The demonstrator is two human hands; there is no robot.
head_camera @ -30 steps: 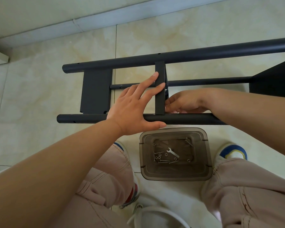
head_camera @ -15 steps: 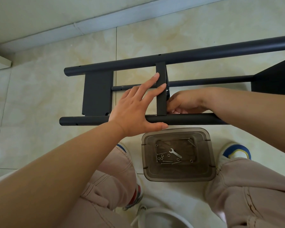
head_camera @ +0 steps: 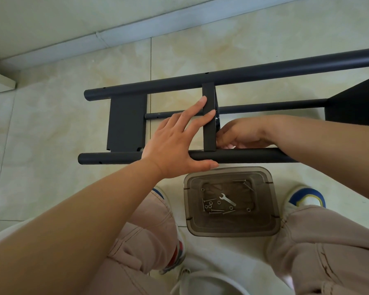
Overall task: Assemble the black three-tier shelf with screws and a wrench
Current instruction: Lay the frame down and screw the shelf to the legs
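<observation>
The black shelf frame (head_camera: 254, 73) lies on its side on the tiled floor, its tubes running left to right. My left hand (head_camera: 175, 145) has straight fingers pressed against the middle tier panel (head_camera: 209, 124), and its thumb lies along the near tube (head_camera: 243, 156). My right hand (head_camera: 241, 135) reaches behind that panel with curled fingers; what its fingertips hold is hidden. A second tier panel (head_camera: 126, 122) sits at the left end. A small silver wrench (head_camera: 227, 199) and several screws (head_camera: 216, 211) and nuts lie in a brown plastic tray (head_camera: 230, 228) between my feet.
A third black panel (head_camera: 356, 103) stands at the right edge. My knees and shoes (head_camera: 307, 199) flank the tray. A white rounded object (head_camera: 209, 283) sits at the bottom. A wall baseboard (head_camera: 94, 37) runs along the far side.
Both hands keep their places on the middle panel. The view has shifted slightly, so the frame and tray sit a little lower and to the right.
</observation>
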